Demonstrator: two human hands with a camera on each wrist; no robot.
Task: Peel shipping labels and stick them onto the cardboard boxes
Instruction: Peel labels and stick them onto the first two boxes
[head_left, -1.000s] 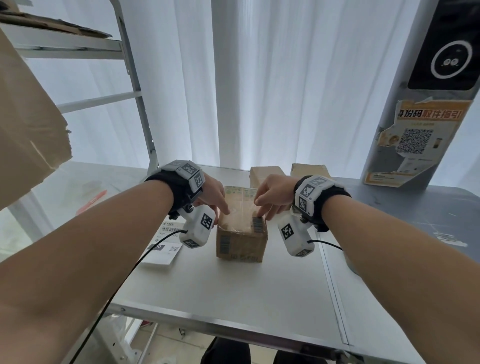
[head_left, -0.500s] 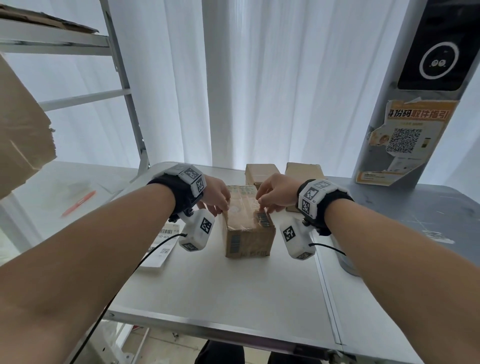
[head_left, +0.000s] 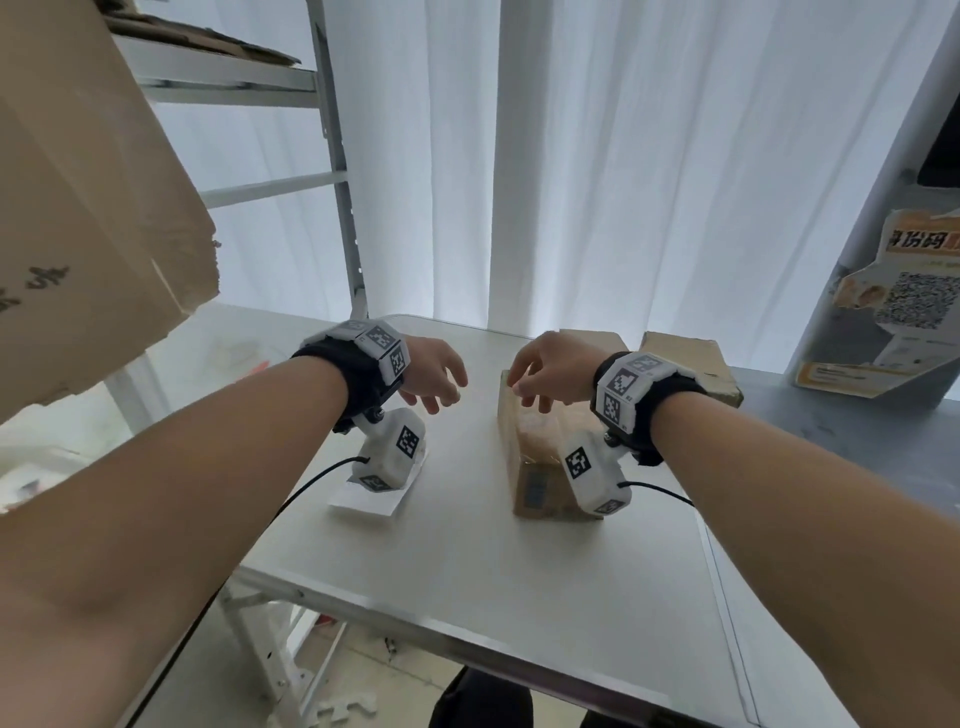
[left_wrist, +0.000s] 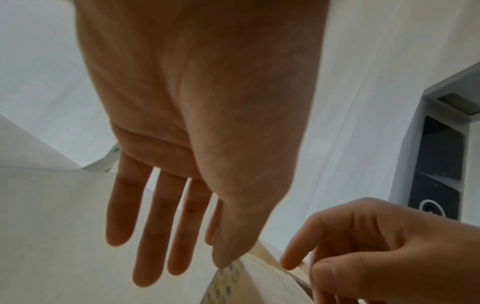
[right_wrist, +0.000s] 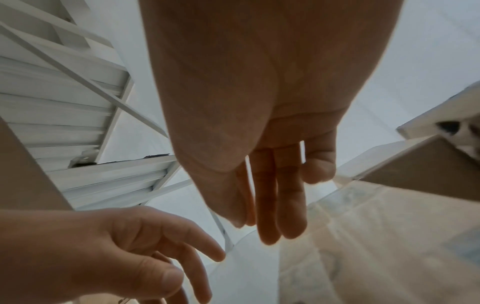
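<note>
2 bare hands hover over a pale folding table (head_left: 467, 571), each wrist strapped with a white camera unit. The left hand (head_left: 431, 374) floats above bare tabletop with its fingers straight and spread, holding nothing. The right hand (head_left: 550, 371) hangs over the far left edge of a small cardboard box (head_left: 540, 467), fingers loosely extended and grasping nothing; whether the fingertips touch the box I cannot tell.

That box stands right of the table's middle, its top covered in clear tape and a dark barcode patch on its near face. 2 more cardboard boxes (head_left: 691, 364) sit behind it along the far edge, close to the white curtain (head_left: 623, 156). A white label sheet (head_left: 363, 501) lies flat to the left, partly under the left wrist camera, well apart from the box.

Between the sheet and the box runs an open strip of tabletop, and the whole near half of the table is open up to its metal front edge. On the left a metal shelving frame (head_left: 337, 171) rises at the table's corner, and a large carton (head_left: 78, 208) juts out overhead. A grey pillar with a QR poster (head_left: 904, 312) stands at the far right.
</note>
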